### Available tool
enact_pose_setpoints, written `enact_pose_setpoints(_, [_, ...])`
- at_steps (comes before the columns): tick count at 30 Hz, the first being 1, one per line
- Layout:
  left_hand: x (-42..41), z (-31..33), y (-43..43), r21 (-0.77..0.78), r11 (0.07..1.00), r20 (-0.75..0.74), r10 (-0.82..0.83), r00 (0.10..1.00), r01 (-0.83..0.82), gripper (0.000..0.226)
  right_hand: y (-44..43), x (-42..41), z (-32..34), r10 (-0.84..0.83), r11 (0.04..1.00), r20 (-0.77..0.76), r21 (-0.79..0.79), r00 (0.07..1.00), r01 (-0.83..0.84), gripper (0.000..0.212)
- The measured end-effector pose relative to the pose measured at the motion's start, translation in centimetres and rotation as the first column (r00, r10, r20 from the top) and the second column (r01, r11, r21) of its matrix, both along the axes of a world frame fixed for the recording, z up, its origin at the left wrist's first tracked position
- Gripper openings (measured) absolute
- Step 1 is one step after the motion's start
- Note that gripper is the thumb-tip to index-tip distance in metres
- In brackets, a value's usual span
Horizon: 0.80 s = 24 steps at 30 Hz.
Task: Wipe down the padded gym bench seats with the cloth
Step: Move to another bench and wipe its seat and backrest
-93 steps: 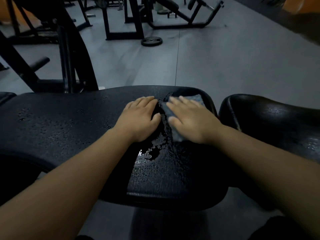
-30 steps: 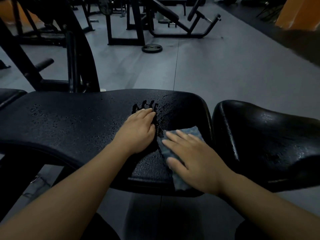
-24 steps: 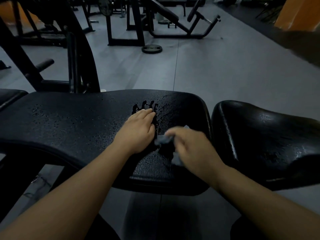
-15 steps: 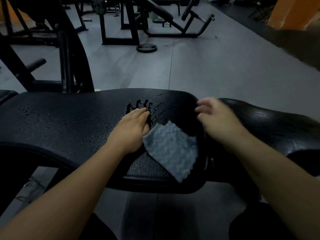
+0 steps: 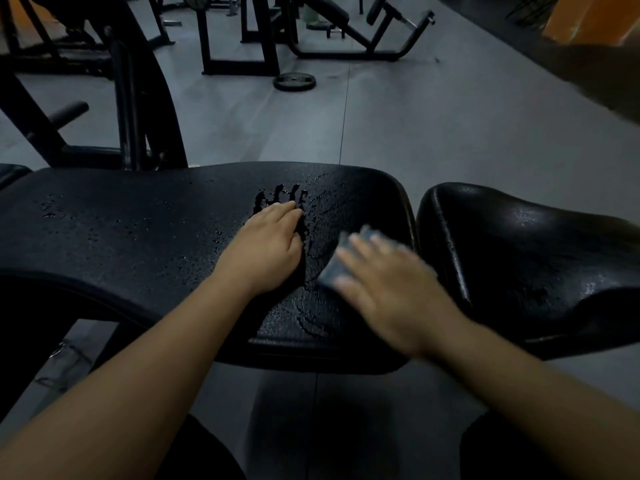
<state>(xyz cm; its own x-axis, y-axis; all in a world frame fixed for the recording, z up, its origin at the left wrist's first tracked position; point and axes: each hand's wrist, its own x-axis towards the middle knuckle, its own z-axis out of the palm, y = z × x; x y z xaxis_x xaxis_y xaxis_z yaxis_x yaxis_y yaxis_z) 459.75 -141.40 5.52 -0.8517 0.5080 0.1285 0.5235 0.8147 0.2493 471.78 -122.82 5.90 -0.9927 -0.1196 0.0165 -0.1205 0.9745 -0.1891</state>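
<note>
Dark-clothed knees (image 5: 207, 455) sit at the bottom edge, with both bare forearms reaching forward over the near edge of the long black bench pad (image 5: 121, 230). The right hand (image 5: 388, 285) is blurred. It lies palm down near the pad's right end, fingers straight and a little apart, pressing flat on the blue-grey cloth (image 5: 334, 268). Only the cloth's left and far edges show past the fingers. Just to its left, the left hand (image 5: 268, 249) rests flat on the pad, fingers straight and close together, holding nothing.

The pad's textured vinyl is beaded with water droplets (image 5: 194, 244), and a wet finger-shaped mark (image 5: 280, 199) lies just beyond the left fingertips. Smeared streaks run toward the near edge.

A second, glossy black seat pad (image 5: 519, 258) stands just beside the right end, a narrow gap between them.

Beyond the far edge spreads grey floor (image 5: 433, 133). A black machine frame (image 5: 138, 98) rises at the left, a weight plate (image 5: 294, 81) lies flat on the floor, and an angled bench frame (image 5: 346, 29) stands farther back. An orange surface (image 5: 588, 19) fills the top right corner
</note>
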Motion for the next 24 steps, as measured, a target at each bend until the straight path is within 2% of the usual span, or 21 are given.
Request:
enact_pose_setpoints(2, [0.0, 0.0, 0.0, 0.001, 1.0, 0.008, 0.007, 1.0, -0.007, 0.051, 0.4, -2.9, 0.1, -0.146, 0.989, 0.007, 0.014, 0.989, 0.146, 0.082])
enact_pose_setpoints(3, [0.1, 0.0, 0.1, 0.004, 1.0, 0.016, 0.007, 1.0, -0.007, 0.052, -0.6, -3.4, 0.1, -0.162, 0.986, -0.008, 0.035, 0.987, 0.162, 0.075])
enact_pose_setpoints(4, [0.3, 0.0, 0.1, 0.01, 1.0, 0.022, 0.004, 1.0, -0.004, 0.054, -2.0, -3.1, -0.2, -0.119, 0.992, -0.049, 0.038, 0.992, 0.121, 0.07])
enact_pose_setpoints(6, [0.4, 0.0, 0.0, 0.016, 1.0, 0.022, -0.005, 1.0, 0.005, 0.056, -4.3, -0.2, -0.4, 0.06, 0.997, -0.09, -0.035, 0.994, -0.063, 0.067])
enact_pose_setpoints(8, [0.3, 0.0, -0.1, 0.009, 1.0, 0.022, -0.003, 1.0, 0.003, 0.051, -3.1, 2.0, -0.2, 0.16, 0.978, -0.006, -0.135, 0.987, -0.16, 0.068])
enact_pose_setpoints(9, [0.3, -0.1, -0.1, 0.005, 1.0, 0.022, -0.003, 1.0, 0.003, 0.051, -1.5, 1.4, -0.3, 0.155, 0.98, 0.004, -0.129, 0.988, -0.154, 0.07])
enact_pose_setpoints(12, [0.3, -0.1, 0.0, -0.001, 1.0, 0.018, -0.001, 1.0, 0.001, 0.052, 2.0, -4.4, -0.2, -0.057, 0.998, 0.007, -0.02, 0.998, 0.057, 0.066])
enact_pose_setpoints(14, [0.3, -0.2, 0.0, 0.002, 1.0, 0.026, -0.001, 1.0, 0.001, 0.053, 0.3, -7.1, 0.0, -0.103, 0.994, 0.019, 0.023, 0.995, 0.102, 0.06])
enact_pose_setpoints(17, [0.5, -0.1, 0.0, 0.014, 1.0, 0.041, -0.003, 0.999, 0.003, 0.066, -3.0, -5.1, -0.1, 0.064, 0.998, -0.022, -0.01, 0.998, -0.064, 0.058])
enact_pose_setpoints(19, [0.5, -0.1, -0.2, 0.007, 1.0, 0.047, -0.004, 0.999, 0.004, 0.063, -2.2, -2.5, -0.1, 0.163, 0.985, -0.007, -0.06, 0.987, -0.163, 0.061])
enact_pose_setpoints(21, [0.4, -0.3, -0.2, -0.011, 1.0, 0.033, -0.013, 0.999, 0.013, 0.054, 0.6, -4.1, -0.2, 0.089, 0.996, 0.008, -0.017, 0.996, -0.088, 0.066])
enact_pose_setpoints(24, [0.2, -0.2, -0.1, -0.02, 1.0, 0.023, -0.016, 1.0, 0.017, 0.053, 2.0, -10.0, 0.0, -0.134, 0.989, 0.013, 0.059, 0.991, 0.133, 0.058])
